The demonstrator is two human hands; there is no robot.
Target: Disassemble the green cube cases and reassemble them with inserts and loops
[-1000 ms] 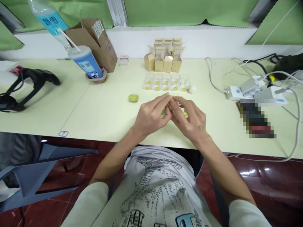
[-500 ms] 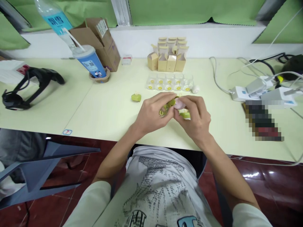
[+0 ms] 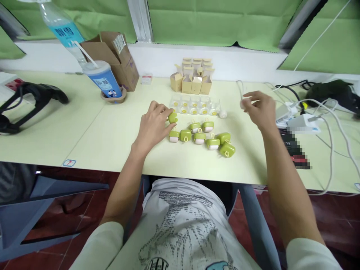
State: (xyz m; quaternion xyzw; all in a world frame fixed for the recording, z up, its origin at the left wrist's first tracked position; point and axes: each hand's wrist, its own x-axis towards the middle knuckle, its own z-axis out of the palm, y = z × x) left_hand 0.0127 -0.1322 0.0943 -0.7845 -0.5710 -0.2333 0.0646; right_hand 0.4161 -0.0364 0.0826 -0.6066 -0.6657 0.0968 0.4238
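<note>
My left hand [image 3: 153, 125] pinches a small green cap [image 3: 172, 117] between thumb and fingers, above the left end of a group of little green cases. My right hand [image 3: 260, 108] is raised to the right, fingers pinched around a small pale piece [image 3: 242, 104], blurred and partly hidden. Between the hands lie several green cases with yellow loops, some with pale pink undersides, such as one green-and-pink case [image 3: 199, 138] and a tipped green case [image 3: 227, 149]. Behind them stand rows of clear cups [image 3: 194, 108] with yellow marks, and a small white round object [image 3: 223, 113].
Small open cardboard boxes [image 3: 196, 84] stand by the wall. To the left are a blue drink cup [image 3: 105, 80], a large carton [image 3: 128, 67], a tall bottle [image 3: 63, 32] and a black headset [image 3: 36, 93]. White chargers [image 3: 303, 123] and cables lie at right.
My hands have drawn apart, the left with the green cap, the right swinging out to the right with a pale piece. The green cases beneath are now uncovered, and the view has shifted.
</note>
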